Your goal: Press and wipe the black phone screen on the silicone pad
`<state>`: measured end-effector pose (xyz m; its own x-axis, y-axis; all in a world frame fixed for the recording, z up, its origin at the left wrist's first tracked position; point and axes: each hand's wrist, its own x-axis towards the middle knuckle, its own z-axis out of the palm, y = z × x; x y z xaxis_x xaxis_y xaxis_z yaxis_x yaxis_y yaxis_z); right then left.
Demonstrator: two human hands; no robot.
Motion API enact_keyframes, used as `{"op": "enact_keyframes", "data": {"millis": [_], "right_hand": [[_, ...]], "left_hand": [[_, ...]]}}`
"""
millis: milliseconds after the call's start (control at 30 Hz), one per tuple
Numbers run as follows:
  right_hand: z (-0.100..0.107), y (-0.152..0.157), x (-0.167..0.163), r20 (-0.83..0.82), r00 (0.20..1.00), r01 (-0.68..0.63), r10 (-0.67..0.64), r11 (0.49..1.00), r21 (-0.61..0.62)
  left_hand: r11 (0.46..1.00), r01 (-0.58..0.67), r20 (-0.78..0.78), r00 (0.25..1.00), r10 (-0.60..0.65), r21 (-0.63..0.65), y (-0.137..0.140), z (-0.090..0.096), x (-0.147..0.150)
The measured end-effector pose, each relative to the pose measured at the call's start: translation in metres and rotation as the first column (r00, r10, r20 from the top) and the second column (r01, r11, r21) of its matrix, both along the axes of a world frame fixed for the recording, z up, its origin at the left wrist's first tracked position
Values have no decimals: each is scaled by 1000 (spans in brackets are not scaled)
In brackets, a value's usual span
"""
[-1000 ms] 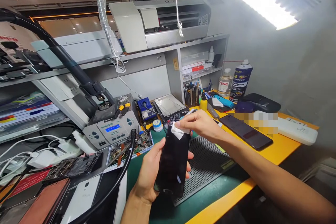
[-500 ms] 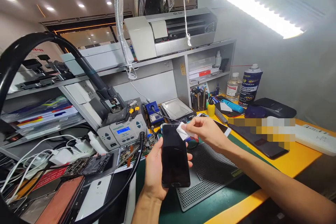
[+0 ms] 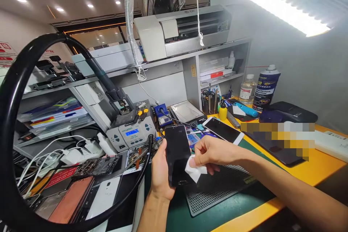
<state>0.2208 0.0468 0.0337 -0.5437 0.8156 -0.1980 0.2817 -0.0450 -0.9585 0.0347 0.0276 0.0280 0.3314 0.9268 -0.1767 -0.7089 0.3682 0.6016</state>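
A black smartphone with a dark screen rests upright in my left hand, whose thumb lies along its left edge. My right hand pinches a folded white wipe against the lower right part of the phone's screen. Beneath both hands lies a grey perforated mat on a green work mat. Behind my right hand is a white-framed phone with a black screen.
On the left stand a soldering station and a thick black flexible hose that loops in front. Several phones and a white phone back lie lower left. A yellow bottle, a spray can and a dark phone are on the right.
My right hand has slid the wipe from the phone's top right corner down to its lower right edge. My left hand still holds the phone. The whole view has shifted slightly.
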Motion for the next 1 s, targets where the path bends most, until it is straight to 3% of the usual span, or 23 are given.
{"op": "enact_keyframes", "data": {"millis": [100,167,400,567,733,833,1000], "right_hand": [[2,6,0,-62,972,233,-226,964,127],[2,9,0,-77,958,286,-277,946,154],[0,-2,-4,60,997,42,-47,995,94],[-3,-11,-14,229,967,46,-113,959,280],[-6,-21,-29,385,902,-32,-194,861,508],[-9,-26,-36,410,881,-51,-235,816,576],[-10,-29,-39,386,905,-26,-179,882,471]], "left_hand": [[999,16,3,1000,-16,35,0,-3,2],[998,36,9,999,-36,46,1,-5,3],[998,-2,54,999,-1,61,4,-4,-1],[995,-94,66,994,91,42,4,-1,-2],[994,-109,53,993,108,24,2,0,3],[993,-109,51,993,107,40,0,-2,6],[994,-104,32,994,103,43,-2,-5,10]]}}
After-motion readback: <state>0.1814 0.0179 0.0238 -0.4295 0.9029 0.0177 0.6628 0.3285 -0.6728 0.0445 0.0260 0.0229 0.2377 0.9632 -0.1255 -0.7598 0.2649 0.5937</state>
